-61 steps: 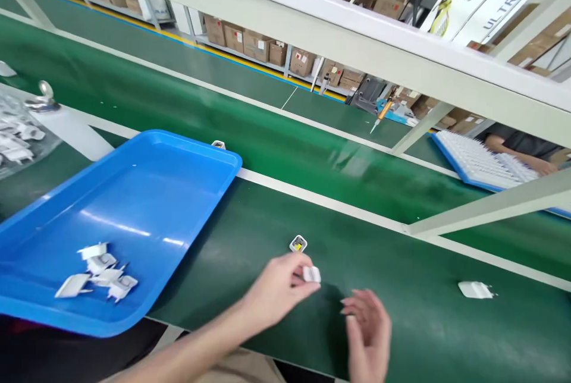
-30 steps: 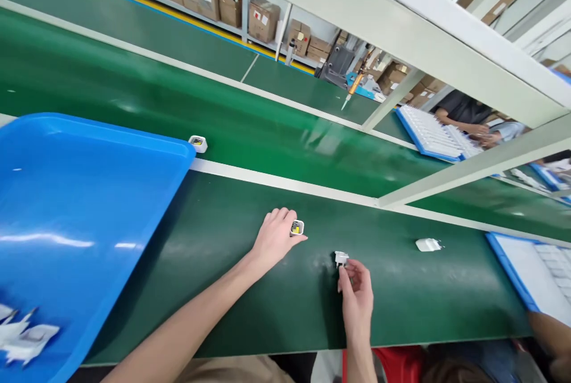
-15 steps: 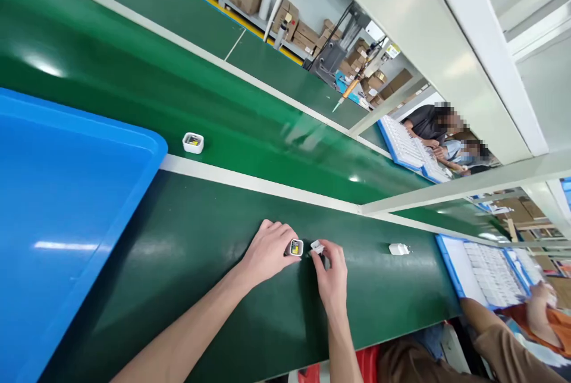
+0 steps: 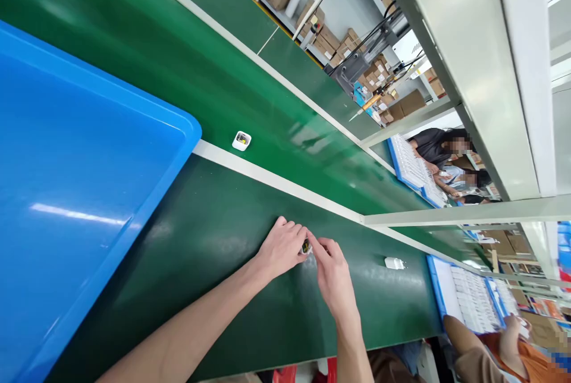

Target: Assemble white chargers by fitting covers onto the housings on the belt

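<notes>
1. Two hands on my feed: L grip closed on a small white module w/ yellow label, mostly hidden by fingers.
2. R grip curled in, fingertips at same module; can't tell if it's holding.
3. Module sits between both hands, low over green tabletop; contact w/ surface unclear.
4. Nearby: blue plastic tray beside L arm, white plug charger well right, 2nd yellow-label module on far green belt.
</notes>
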